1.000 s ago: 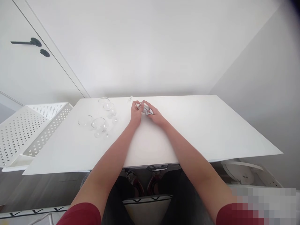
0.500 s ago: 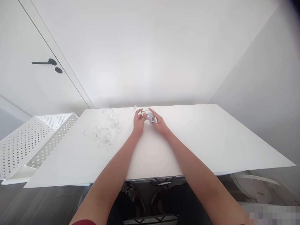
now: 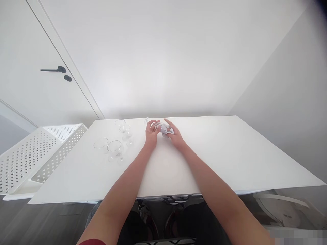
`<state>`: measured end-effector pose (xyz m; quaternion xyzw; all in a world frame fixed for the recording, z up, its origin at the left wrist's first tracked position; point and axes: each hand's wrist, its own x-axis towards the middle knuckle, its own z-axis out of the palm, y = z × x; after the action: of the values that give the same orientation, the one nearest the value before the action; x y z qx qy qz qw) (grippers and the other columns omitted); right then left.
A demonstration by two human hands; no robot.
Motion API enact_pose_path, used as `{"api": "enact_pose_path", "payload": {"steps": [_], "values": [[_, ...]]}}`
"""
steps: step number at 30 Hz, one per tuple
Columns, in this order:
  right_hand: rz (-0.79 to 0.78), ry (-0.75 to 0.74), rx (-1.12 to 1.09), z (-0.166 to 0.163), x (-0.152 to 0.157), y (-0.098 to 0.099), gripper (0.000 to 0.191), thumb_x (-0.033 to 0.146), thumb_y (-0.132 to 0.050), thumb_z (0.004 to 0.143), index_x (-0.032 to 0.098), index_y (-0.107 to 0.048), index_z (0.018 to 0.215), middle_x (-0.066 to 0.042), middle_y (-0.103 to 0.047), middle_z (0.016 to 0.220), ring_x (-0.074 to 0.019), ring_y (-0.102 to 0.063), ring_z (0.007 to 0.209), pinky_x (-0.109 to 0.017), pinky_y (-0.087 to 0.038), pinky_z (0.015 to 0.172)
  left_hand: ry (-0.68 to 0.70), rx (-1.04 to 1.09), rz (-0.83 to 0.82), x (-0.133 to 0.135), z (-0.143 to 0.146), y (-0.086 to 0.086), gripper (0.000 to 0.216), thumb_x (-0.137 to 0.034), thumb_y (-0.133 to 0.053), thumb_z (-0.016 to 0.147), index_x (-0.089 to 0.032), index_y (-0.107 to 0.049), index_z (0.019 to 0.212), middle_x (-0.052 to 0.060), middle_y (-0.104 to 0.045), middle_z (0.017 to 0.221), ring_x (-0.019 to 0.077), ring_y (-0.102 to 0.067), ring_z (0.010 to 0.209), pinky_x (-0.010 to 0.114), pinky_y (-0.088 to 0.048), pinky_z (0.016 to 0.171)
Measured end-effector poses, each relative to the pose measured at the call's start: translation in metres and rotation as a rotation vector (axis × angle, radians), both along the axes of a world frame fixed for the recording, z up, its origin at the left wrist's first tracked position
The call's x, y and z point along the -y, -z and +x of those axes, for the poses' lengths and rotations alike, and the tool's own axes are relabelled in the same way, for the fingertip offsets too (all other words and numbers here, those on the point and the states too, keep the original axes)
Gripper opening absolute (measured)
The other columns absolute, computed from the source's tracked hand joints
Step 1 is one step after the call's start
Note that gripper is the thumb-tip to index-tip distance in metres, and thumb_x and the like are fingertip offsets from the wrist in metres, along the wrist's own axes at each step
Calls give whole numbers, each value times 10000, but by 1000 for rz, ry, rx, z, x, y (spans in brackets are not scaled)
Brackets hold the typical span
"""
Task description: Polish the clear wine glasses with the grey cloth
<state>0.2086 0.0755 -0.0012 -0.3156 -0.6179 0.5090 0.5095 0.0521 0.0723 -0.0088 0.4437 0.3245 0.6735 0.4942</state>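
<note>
Both my arms reach out over a white table (image 3: 217, 160). My left hand (image 3: 151, 132) and my right hand (image 3: 173, 133) meet near the table's far edge, and between them lies a clear stemmed glass (image 3: 160, 127) on its side. The left fingers curl round its stem end, whose foot (image 3: 146, 120) sticks out to the left. A small pale cloth (image 3: 169, 130) is pressed against the glass bowl by the right hand. To the left of my hands stand several clear glass cups (image 3: 114, 147), with one (image 3: 125, 130) closest to my left hand.
A white perforated metal rack (image 3: 38, 153) stands off the table's left edge. A white door with a dark handle (image 3: 55, 70) is at the far left. A white wall runs behind the table. A round white object (image 3: 278, 204) sits low at the right.
The view has tilted, so the table and hands sit lower in the picture. My hands have stayed together on the glass, and the fingers have shifted slightly round it.
</note>
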Motion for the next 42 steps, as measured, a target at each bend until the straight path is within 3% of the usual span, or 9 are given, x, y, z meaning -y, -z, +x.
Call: {"api": "enact_pose_path", "payload": {"steps": [2, 6, 12, 17, 21, 26, 31, 36, 42], "values": [[-53, 27, -55, 0, 1, -1, 870, 181, -624, 706, 312, -447, 1547, 0, -693, 969, -188, -561, 865, -336, -457, 810, 42, 17, 51, 0, -1, -1, 541, -371, -863, 766, -279, -547, 1196, 117, -605, 1433, 222, -637, 1170, 394, -502, 994], [-56, -23, -56, 1, 3, -3, 778, 175, -612, 680, 292, -560, 1448, -5, -708, 949, -180, -546, 834, -326, -439, 776, 105, 50, -10, 0, -1, -3, 458, -410, -805, 818, -299, -564, 1192, 99, -534, 1505, 219, -639, 1156, 384, -531, 932], [-108, 76, -181, 1, 3, -3, 827, 183, -597, 661, 320, -508, 1472, -9, -697, 966, -193, -574, 871, -311, -432, 749, 128, 15, 7, 3, 2, -10, 378, -439, -777, 842, -282, -592, 1133, 81, -588, 1405, 188, -644, 1058, 364, -539, 913], [-98, -56, -107, 0, 4, -4, 732, 183, -611, 632, 283, -617, 1357, -1, -659, 867, -177, -518, 765, -302, -400, 685, 117, 30, 30, 4, 1, -12, 299, -480, -692, 898, -282, -600, 1103, 75, -660, 1268, 218, -633, 1108, 375, -531, 897], [-108, 31, -170, -1, 4, -4, 821, 207, -614, 654, 344, -507, 1456, 2, -640, 945, -173, -526, 788, -297, -413, 697, 99, 20, 56, 2, 0, -9, 267, -428, -722, 883, -283, -618, 1082, 68, -634, 1333, 215, -610, 1171, 389, -514, 961], [-137, -41, -131, 1, 1, -2, 722, 169, -608, 626, 291, -620, 1337, 6, -583, 840, -158, -478, 737, -286, -382, 659, 102, 39, 31, 1, -1, -7, 289, -402, -762, 853, -270, -615, 1065, 82, -660, 1242, 225, -616, 1136, 369, -534, 884], [-158, -10, -211, 1, 3, -3, 863, 156, -597, 630, 352, -490, 1463, 21, -602, 877, -153, -487, 732, -280, -380, 643, 112, 25, 49, 2, -2, -6, 260, -418, -734, 878, -276, -616, 1060, 78, -630, 1332, 216, -609, 1142, 401, -530, 936], [-178, -66, -166, 1, 0, -1, 796, 148, -589, 579, 286, -603, 1364, -1, -612, 884, -161, -495, 729, -293, -403, 651, 111, 18, 48, 1, -3, -4, 265, -403, -759, 853, -258, -618, 1023, 95, -648, 1295, 232, -617, 1114, 412, -540, 905], [-201, 111, -330, 6, -4, 2, 884, 159, -603, 624, 364, -486, 1476, 38, -567, 794, -155, -509, 736, -266, -402, 656, 182, 31, 29, 4, 1, -10, 225, -396, -744, 876, -246, -650, 1014, 70, -503, 1520, 242, -528, 1323, 417, -486, 1057]]}}
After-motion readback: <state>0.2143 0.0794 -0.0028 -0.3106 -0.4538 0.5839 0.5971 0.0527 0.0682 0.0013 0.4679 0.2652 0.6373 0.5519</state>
